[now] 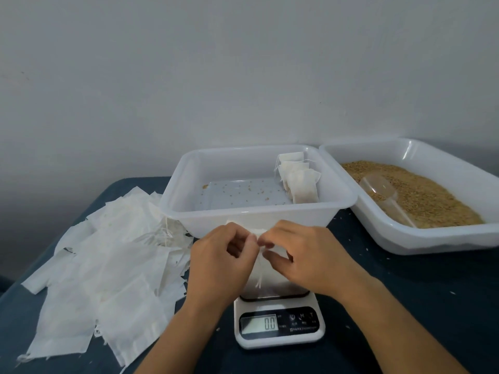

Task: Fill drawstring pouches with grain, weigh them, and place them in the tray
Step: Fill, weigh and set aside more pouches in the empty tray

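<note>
Pinching the pouch (266, 268) mouth between fingers of left hand (218, 261) and right hand (307, 257), above the scale (279, 323), tray (256, 217) just beyond.

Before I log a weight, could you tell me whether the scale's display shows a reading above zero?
No, the scale display reads 0.0 while both hands hold a pouch over its platform.

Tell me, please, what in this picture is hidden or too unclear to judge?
- Head view: the pouch is mostly covered by the left hand and right hand, so how full it is stays unknown.
- The scale platform is hidden under pouch and hands; whether the pouch rests on it is unclear.
- The button labels are too small.
- The scoop handle blurs into the grain.
</note>
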`<act>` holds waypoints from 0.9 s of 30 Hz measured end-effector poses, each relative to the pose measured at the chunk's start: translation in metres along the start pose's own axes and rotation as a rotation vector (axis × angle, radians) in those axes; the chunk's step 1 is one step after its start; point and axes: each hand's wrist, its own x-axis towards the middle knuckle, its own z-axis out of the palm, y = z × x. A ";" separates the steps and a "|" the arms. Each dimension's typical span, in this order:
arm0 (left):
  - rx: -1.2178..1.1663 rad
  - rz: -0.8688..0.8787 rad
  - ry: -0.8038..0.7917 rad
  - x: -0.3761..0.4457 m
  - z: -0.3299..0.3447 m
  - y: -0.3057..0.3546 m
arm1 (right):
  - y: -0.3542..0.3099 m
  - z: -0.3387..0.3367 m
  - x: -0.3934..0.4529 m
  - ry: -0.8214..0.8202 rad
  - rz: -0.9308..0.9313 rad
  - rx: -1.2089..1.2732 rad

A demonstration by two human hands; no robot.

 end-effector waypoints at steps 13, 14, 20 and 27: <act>-0.478 -0.099 -0.493 0.007 -0.023 -0.001 | -0.006 -0.019 -0.004 -0.040 0.100 0.527; -0.552 -0.121 -0.589 0.009 -0.025 -0.001 | -0.007 -0.020 -0.003 -0.037 0.098 0.541; -0.668 -0.287 -0.836 0.017 -0.034 0.005 | -0.008 -0.024 -0.005 -0.085 0.119 0.555; -0.674 -0.284 -0.914 0.024 -0.038 0.008 | -0.014 -0.030 -0.004 -0.182 0.088 0.632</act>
